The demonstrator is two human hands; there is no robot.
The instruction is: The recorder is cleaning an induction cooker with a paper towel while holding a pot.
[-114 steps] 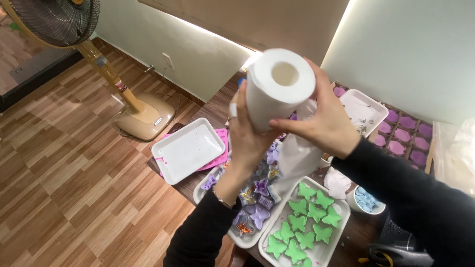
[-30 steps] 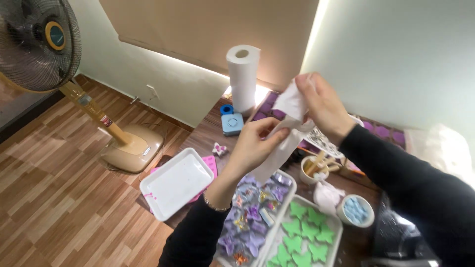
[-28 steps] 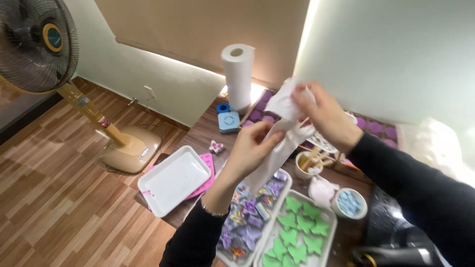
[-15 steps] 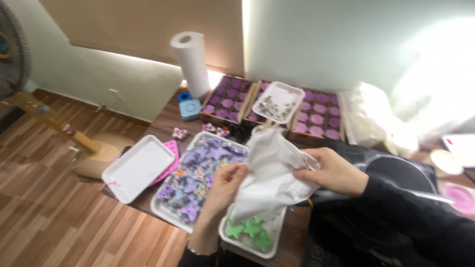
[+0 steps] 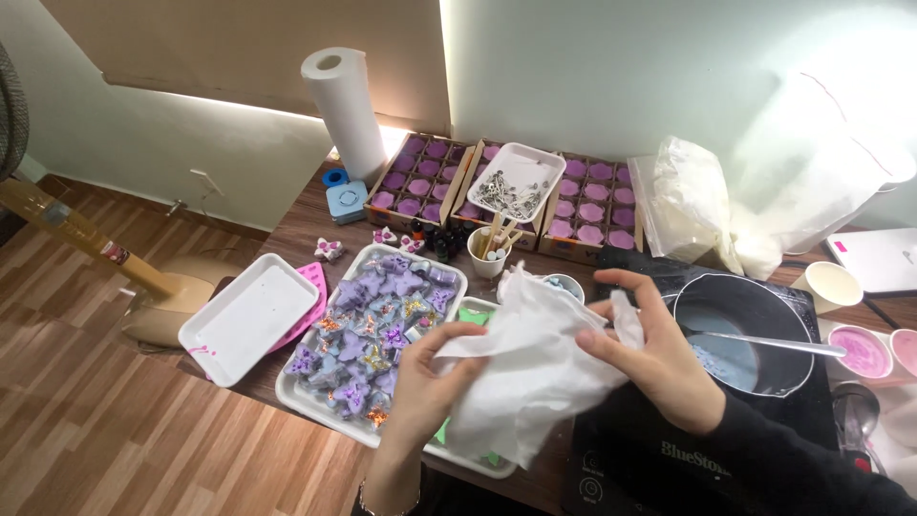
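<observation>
At the far left a yellow fan pole [image 5: 67, 234] slants over the wooden plank floor [image 5: 105, 420], and an empty white rectangular plastic tray [image 5: 250, 318] sits at the table's left edge on top of a pink flat mould [image 5: 310, 291]. Behind it a tall white paper towel roll [image 5: 346, 115] stands upright near the wall, with a small blue square case [image 5: 346, 201] just beside its base. Next comes a large white tray of purple and blue butterfly-shaped wax pieces [image 5: 377, 325]. The left hand [image 5: 430, 387] rises from below over the near edge of that tray, its fingers closed and pinching the left side of a crumpled white paper towel sheet [image 5: 530, 368]. The sheet hangs in the air between both hands, above a second white tray with green pieces [image 5: 473, 315] that it mostly hides. Behind stand brown cardboard boxes of purple flower-shaped candles [image 5: 420, 177], a small white tray of metal wick holders [image 5: 516, 182] and a white cup of wooden sticks [image 5: 489, 253]. The right hand [image 5: 659, 358] grips the sheet's right side, thumb and fingertips pressed on the paper. Further right a black pot of pale blue liquid [image 5: 740, 334] with a metal spoon [image 5: 774, 344] sits on a black induction hob [image 5: 669, 459], near clear plastic bags of white flakes [image 5: 693, 201].
</observation>
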